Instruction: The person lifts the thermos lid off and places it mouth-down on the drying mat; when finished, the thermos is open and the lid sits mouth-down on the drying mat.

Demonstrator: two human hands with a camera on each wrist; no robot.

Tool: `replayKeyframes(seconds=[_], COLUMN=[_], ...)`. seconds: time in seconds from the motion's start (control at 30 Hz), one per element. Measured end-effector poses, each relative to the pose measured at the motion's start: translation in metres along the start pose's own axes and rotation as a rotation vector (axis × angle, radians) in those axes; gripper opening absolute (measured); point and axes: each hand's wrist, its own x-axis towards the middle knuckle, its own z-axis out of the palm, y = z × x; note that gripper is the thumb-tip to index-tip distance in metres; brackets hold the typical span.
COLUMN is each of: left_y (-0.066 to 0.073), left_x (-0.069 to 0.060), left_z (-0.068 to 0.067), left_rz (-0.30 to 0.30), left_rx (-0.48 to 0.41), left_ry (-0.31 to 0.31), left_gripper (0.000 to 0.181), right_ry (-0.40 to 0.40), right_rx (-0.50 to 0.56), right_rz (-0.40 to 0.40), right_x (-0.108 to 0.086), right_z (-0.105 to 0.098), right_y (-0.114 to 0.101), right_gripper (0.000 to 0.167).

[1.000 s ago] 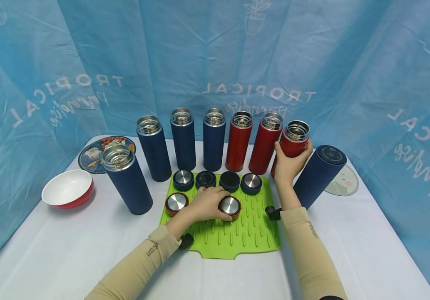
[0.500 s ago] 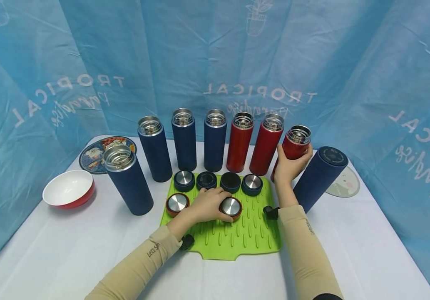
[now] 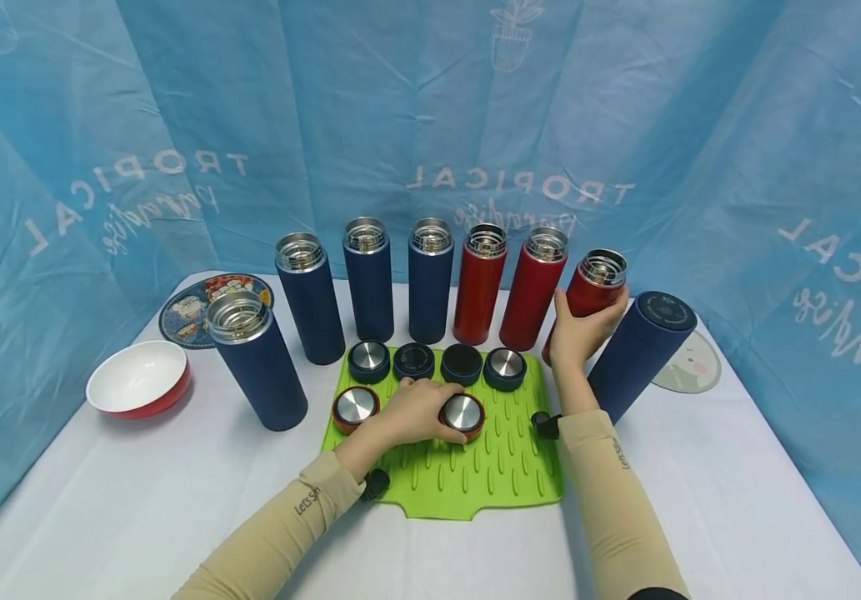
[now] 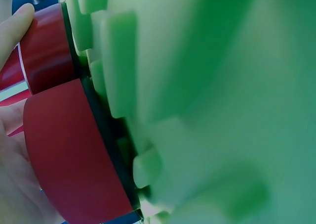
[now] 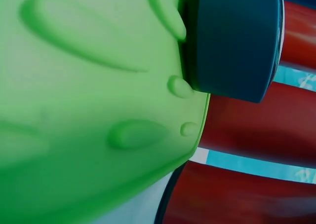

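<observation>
In the head view my left hand (image 3: 421, 411) grips a red-rimmed bottle lid (image 3: 463, 414) with a steel top, thumb at its near side. The lid sits on a green ridged mat (image 3: 438, 504). Another red lid (image 3: 356, 406) lies left of this hand, partly behind the forearm. The left wrist view shows a thumb against one red lid (image 4: 49, 46) and a bigger red lid (image 4: 79, 150) nearer the camera. My right hand (image 3: 583, 333) holds an uncapped red bottle (image 3: 591, 296), which leans slightly right. No hand shows in the right wrist view.
Blue lids (image 3: 505, 368) line the mat's far edge. Behind stand open blue bottles (image 3: 430, 292) and two open red bottles (image 3: 478, 292). A capped blue bottle (image 3: 636, 350) stands beside the right hand. A red-and-white bowl (image 3: 137, 379) and a patterned round mat (image 3: 216, 308) are at left.
The red bottle in my right hand has come slightly lower and to the right, its mouth tipped a little. My left hand keeps its hold on the lid.
</observation>
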Motion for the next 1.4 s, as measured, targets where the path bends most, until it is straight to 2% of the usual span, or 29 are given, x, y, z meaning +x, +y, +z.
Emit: replayKeyframes(seconds=[0.13,0.4,0.6,0.8,1.0,1.1,1.23,1.4], left_y=[-0.001,-0.002,-0.003,-0.003,-0.003,-0.002,-0.001,-0.001], left_x=[0.0,0.001,0.001,0.002,0.001,0.0,-0.003,-0.006], left_z=[0.001,0.0,0.001,0.001,0.002,0.002,0.001,-0.008], left_rz=[0.004,0.007,0.005,0.005,-0.009,-0.009,0.007,0.013], left_rx=[-0.01,-0.028,-0.021,-0.01,0.01,0.02,0.024,0.007], left_ry=[-0.002,-0.004,-0.007,-0.007,-0.031,-0.038,-0.031,0.001], left_gripper=[0.07,0.069,0.07,0.072,0.079,0.083,0.081,0.074], right_ry=[0.002,-0.017,-0.086,-0.207,-0.31,-0.344,-0.407,-0.503], right_rx=[-0.066,-0.092,-0.019,0.096,0.166,0.13,0.006,-0.117], right_rz=[-0.046,-0.235,-0.334,-0.379,-0.391,-0.403,-0.425,-0.39], right_x=[-0.003,-0.013,-0.023,-0.032,-0.028,-0.021,-0.008,0.012], right_z=[0.0,0.001,-0.004,-0.019,-0.045,-0.062,-0.086,-0.115], right_y=[-0.006,-0.035,-0.066,-0.098,-0.114,-0.119,-0.123,-0.119], right_gripper=[0.1,0.095,0.096,0.096,0.094,0.091,0.085,0.079])
